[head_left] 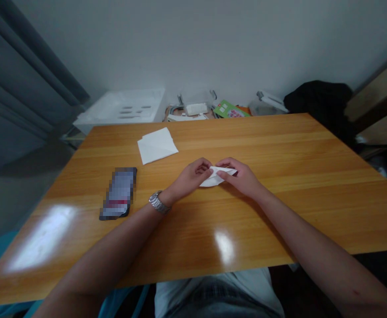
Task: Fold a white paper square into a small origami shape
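Note:
Both of my hands hold one small piece of folded white paper (210, 180) just above the wooden table. My left hand (193, 176) pinches its left part between thumb and fingers, and a silver watch (159, 202) circles that wrist. Gripping the right part is my right hand (241, 177), with its thumb on top and its fingers behind. Parts of the paper's far side are hidden by my fingers. Further back on the left lie white sheets of paper (157, 145), flat on the table.
A phone (119, 194) with a blurred-out screen rests left of my left forearm on the table (313, 176). Behind the far edge are a white foam box (123, 104), a green booklet (230, 109) and a dark cloth-like heap (319, 99). Grey curtains (21, 75) hang at left.

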A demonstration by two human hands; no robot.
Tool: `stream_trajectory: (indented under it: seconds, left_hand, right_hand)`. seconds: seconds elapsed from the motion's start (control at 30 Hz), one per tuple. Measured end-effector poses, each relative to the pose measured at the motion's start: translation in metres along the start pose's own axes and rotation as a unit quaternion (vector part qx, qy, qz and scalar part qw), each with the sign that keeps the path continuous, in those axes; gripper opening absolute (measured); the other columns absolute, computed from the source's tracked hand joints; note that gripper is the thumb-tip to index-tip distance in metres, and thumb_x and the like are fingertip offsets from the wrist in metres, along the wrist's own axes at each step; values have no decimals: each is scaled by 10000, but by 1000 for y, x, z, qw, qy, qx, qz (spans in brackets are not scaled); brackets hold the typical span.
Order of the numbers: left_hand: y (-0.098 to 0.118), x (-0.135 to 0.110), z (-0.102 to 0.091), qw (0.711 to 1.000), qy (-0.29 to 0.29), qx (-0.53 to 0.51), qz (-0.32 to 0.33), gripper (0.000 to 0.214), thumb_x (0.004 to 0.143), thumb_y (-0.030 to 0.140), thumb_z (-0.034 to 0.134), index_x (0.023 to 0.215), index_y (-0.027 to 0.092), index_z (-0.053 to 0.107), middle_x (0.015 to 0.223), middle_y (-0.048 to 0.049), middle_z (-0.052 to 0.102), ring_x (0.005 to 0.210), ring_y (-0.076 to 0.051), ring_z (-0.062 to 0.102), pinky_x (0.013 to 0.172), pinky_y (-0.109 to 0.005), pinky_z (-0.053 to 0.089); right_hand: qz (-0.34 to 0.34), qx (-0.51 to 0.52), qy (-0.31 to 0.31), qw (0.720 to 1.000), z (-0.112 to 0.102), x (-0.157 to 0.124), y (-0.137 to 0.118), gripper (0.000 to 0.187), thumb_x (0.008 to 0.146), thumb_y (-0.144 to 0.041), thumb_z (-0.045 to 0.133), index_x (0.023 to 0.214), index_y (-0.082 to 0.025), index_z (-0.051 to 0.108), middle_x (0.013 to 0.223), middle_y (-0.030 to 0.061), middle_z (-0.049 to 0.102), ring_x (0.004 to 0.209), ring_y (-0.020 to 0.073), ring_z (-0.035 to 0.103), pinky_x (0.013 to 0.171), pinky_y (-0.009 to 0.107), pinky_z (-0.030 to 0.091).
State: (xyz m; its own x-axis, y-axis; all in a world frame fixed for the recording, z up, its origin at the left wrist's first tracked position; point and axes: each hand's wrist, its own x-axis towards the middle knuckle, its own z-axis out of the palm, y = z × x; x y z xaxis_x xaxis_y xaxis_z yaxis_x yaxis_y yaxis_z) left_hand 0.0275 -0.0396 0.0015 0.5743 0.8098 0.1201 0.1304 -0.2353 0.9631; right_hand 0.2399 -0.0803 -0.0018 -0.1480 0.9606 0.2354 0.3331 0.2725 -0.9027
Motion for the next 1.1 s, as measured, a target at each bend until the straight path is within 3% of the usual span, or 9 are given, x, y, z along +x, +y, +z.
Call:
stream_trajectory:
  seconds: [0.23, 1.1]
  left_hand:
    - [6, -1, 0, 1000, 6, 0, 14, 301, 924, 446, 631, 1015, 161, 604, 967, -57, 673, 892, -166, 648, 809, -284, 530]
    - [3, -2, 3, 999, 30, 14, -8, 300, 884, 431, 718, 996, 155, 685, 954, -60, 740, 836, -156, 699, 775, -275, 565]
  right_hand:
    - [29, -2, 11, 1000, 1, 0, -3, 255, 872, -427, 697, 973, -193, 710, 930, 43, 734, 821, 192, 644, 744, 303, 491]
    - [60, 36, 5, 998, 4, -1, -4, 256, 865, -454, 706, 894, -200, 689, 888, 38, 727, 816, 191, 653, 772, 316, 503]
